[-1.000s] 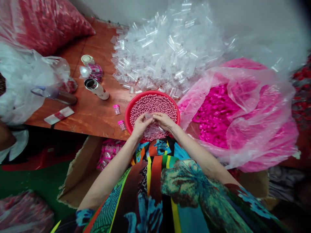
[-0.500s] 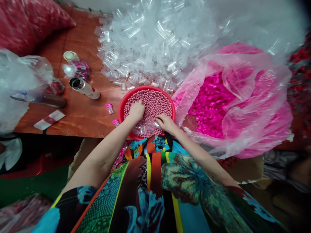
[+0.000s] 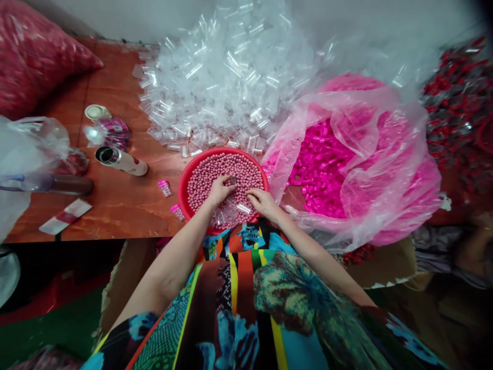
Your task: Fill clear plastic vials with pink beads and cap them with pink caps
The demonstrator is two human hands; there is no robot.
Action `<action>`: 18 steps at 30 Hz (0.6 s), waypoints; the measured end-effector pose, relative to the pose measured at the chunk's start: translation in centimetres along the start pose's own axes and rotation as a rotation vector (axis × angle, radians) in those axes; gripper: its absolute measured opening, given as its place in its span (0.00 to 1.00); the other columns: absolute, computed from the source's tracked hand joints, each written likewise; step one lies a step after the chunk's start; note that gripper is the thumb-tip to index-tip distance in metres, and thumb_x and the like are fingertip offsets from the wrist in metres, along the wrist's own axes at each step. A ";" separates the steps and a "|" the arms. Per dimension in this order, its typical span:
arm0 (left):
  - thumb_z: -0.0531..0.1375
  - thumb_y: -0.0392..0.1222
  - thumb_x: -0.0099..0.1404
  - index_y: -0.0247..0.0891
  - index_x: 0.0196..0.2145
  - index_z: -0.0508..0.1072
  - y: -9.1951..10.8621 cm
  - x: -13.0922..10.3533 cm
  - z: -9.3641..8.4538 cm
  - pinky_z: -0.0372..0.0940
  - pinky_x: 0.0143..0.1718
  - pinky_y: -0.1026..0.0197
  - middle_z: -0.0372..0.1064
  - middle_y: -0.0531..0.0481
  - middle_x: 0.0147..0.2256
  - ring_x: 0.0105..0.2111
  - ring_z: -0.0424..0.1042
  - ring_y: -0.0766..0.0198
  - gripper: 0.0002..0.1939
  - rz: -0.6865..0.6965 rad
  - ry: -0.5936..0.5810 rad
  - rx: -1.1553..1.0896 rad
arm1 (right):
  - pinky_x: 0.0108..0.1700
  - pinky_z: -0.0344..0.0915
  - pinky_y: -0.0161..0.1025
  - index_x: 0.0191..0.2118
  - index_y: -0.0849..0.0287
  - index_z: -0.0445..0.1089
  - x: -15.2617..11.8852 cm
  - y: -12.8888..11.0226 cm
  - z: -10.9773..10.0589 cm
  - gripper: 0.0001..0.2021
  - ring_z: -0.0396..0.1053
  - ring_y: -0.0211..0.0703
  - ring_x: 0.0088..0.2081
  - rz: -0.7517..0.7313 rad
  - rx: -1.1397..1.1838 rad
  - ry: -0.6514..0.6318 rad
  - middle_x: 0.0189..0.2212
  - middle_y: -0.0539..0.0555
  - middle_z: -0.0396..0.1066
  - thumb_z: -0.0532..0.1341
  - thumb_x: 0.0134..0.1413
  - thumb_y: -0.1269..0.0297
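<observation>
A red plastic basin (image 3: pixel 185 177) full of small pink beads (image 3: pixel 208 167) stands at the table's front edge, close to my body. Over the beads my left hand (image 3: pixel 221 190) is closed around a small clear plastic jar (image 3: pixel 232 180), its round end showing past the fingertips. At the basin's right side my right hand (image 3: pixel 265 203) has its fingers pinched together just above the beads; whatever they hold is too small to make out. Between the hands, several clear jars (image 3: pixel 225 215) lie on the beads at the near side.
Behind the basin rises a heap of clear jars (image 3: pixel 223 82). To the right lies a plastic bag (image 3: pixel 389 169) of bright pink caps (image 3: pixel 321 169). Pink-capped jars (image 3: pixel 165 188), an open flask (image 3: pixel 122 161) and a bottle (image 3: pixel 69 184) are on the left. Red pieces (image 3: pixel 454 103) lie far right.
My left hand has lifted from the beads, and a clear jar now shows at its fingertips. My right hand stays near the basin's right side. The whole view has shifted slightly.
</observation>
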State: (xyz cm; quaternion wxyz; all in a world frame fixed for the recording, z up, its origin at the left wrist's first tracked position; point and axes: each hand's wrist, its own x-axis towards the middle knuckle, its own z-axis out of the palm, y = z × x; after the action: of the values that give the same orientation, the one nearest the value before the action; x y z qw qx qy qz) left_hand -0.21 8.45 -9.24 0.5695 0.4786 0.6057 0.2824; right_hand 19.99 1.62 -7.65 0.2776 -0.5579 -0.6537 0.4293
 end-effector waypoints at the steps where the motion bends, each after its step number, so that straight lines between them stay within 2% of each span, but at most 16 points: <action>1: 0.70 0.38 0.53 0.38 0.42 0.80 0.1 -0.7 -0.5 0.66 0.59 0.50 0.78 0.46 0.46 0.52 0.74 0.49 0.17 0.010 -0.005 -0.054 | 0.57 0.72 0.48 0.45 0.57 0.80 0.1 0.0 0.0 0.10 0.78 0.48 0.49 0.018 0.017 0.004 0.45 0.57 0.81 0.60 0.66 0.66; 4: 0.72 0.42 0.55 0.39 0.48 0.80 0.7 -3.1 -1.9 0.64 0.63 0.52 0.79 0.45 0.52 0.57 0.74 0.51 0.22 0.023 -0.054 -0.246 | 0.57 0.73 0.48 0.46 0.56 0.80 0.3 -0.3 0.1 0.10 0.78 0.49 0.49 0.070 0.054 0.018 0.46 0.56 0.82 0.61 0.65 0.65; 6: 0.72 0.43 0.57 0.39 0.50 0.80 1.2 -4.7 -2.4 0.65 0.61 0.53 0.79 0.43 0.53 0.57 0.75 0.52 0.22 -0.027 -0.097 -0.391 | 0.57 0.73 0.48 0.46 0.56 0.80 0.5 -0.5 0.0 0.11 0.78 0.49 0.49 0.091 0.074 0.023 0.47 0.56 0.82 0.61 0.65 0.64; 12: 0.68 0.41 0.65 0.36 0.56 0.71 2.6 -7.6 -2.5 0.74 0.43 0.58 0.80 0.40 0.48 0.45 0.82 0.55 0.23 -0.215 -0.202 -0.772 | 0.54 0.73 0.46 0.47 0.56 0.80 1.4 -1.5 0.3 0.13 0.77 0.47 0.46 0.095 0.111 -0.011 0.44 0.54 0.82 0.59 0.65 0.62; 15: 0.65 0.38 0.67 0.39 0.57 0.66 2.8 -7.9 -1.9 0.74 0.40 0.58 0.80 0.44 0.44 0.39 0.82 0.59 0.23 -0.269 -0.138 -0.825 | 0.48 0.74 0.43 0.52 0.57 0.77 1.6 -2.5 0.9 0.15 0.76 0.45 0.43 0.051 0.118 -0.049 0.44 0.55 0.80 0.60 0.66 0.60; 18: 0.65 0.37 0.67 0.40 0.51 0.66 2.9 -7.8 -1.0 0.74 0.42 0.58 0.78 0.49 0.41 0.37 0.80 0.62 0.17 -0.273 -0.013 -0.817 | 0.47 0.73 0.43 0.54 0.58 0.76 1.6 -3.8 1.3 0.15 0.74 0.47 0.43 -0.083 0.029 -0.110 0.46 0.57 0.77 0.62 0.65 0.60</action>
State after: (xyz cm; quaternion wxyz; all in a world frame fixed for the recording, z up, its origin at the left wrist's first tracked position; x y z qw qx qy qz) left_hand -1.23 2.71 -3.24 0.7481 0.1313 0.4983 0.4181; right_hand 16.65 2.83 -5.16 0.2670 -0.5020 -0.6842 0.4567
